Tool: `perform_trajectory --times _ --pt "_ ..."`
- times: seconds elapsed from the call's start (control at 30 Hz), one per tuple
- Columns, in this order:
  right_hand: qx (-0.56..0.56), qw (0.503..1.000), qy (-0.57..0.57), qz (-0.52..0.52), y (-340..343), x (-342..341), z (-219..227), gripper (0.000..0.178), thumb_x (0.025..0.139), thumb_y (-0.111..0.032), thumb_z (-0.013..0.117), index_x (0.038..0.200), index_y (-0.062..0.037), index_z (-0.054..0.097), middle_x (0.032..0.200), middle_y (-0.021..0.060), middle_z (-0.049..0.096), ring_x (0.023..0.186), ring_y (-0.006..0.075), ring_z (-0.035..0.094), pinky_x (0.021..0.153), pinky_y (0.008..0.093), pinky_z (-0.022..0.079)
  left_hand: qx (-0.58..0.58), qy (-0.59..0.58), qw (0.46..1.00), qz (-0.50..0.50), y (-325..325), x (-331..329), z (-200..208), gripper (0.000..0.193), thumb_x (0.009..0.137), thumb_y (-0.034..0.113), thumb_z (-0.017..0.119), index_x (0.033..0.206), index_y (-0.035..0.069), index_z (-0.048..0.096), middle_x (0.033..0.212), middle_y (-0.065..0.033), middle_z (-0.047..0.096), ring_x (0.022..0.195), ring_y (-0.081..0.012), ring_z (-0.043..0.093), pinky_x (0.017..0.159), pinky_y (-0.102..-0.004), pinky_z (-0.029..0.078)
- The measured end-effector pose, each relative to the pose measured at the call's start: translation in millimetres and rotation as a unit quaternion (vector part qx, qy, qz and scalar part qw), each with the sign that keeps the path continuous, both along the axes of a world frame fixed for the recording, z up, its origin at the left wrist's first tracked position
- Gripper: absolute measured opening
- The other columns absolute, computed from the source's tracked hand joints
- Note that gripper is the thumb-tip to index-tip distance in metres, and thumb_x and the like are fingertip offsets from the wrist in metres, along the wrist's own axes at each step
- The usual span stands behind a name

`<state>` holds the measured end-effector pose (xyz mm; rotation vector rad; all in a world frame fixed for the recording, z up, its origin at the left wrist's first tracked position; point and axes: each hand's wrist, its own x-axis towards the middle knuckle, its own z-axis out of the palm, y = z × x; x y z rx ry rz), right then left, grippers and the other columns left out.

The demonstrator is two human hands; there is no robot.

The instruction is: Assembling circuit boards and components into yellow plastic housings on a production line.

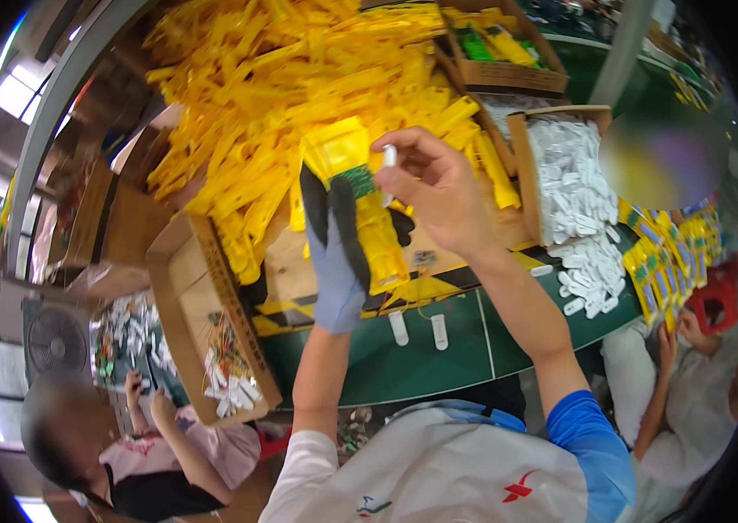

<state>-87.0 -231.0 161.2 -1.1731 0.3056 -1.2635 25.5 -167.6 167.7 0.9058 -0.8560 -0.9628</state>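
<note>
My left hand, in a grey and black glove, is wrapped around a long yellow plastic housing and holds it tilted above the bench. A green circuit board sits in the upper half of the housing. Beside the board, my bare right hand pinches a small white plastic piece between thumb and fingers. Thin wires hang near the housing's lower end, close to two white plastic pieces lying on the green bench top.
Yellow housings are heaped in a large pile at the back. To the right stands a cardboard box of white pieces, more spilling out in front. At left a cardboard tray holds wired parts. Co-workers sit on both sides.
</note>
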Motion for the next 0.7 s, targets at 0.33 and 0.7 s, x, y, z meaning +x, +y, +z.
perform_trajectory --times 0.33,0.7 --pt "-0.01 0.996 0.064 -0.06 6.4 6.1 0.2 0.032 0.083 -0.005 0.075 0.112 0.0038 0.065 0.094 0.006 0.068 0.079 0.0075 0.063 0.071 0.0211 0.051 -0.036 -0.06 0.997 0.022 0.1 10.0 -0.8 0.036 0.098 0.014 0.051 0.131 0.001 0.044 0.095 -0.0096 0.062 0.073 -0.0119 0.059 0.059 -0.0265 0.049" --pt "-0.164 0.965 0.136 -0.155 14.8 7.9 -2.3 0.036 0.088 -0.008 0.068 0.122 0.0015 0.062 0.118 0.0158 0.065 0.096 0.0163 0.065 0.081 0.0258 0.051 -0.102 -0.306 0.935 0.149 -3.0 3.8 -8.4 0.031 0.096 0.004 0.043 0.127 -0.001 0.042 0.117 -0.0134 0.048 0.106 -0.0217 0.05 0.092 -0.0318 0.041"
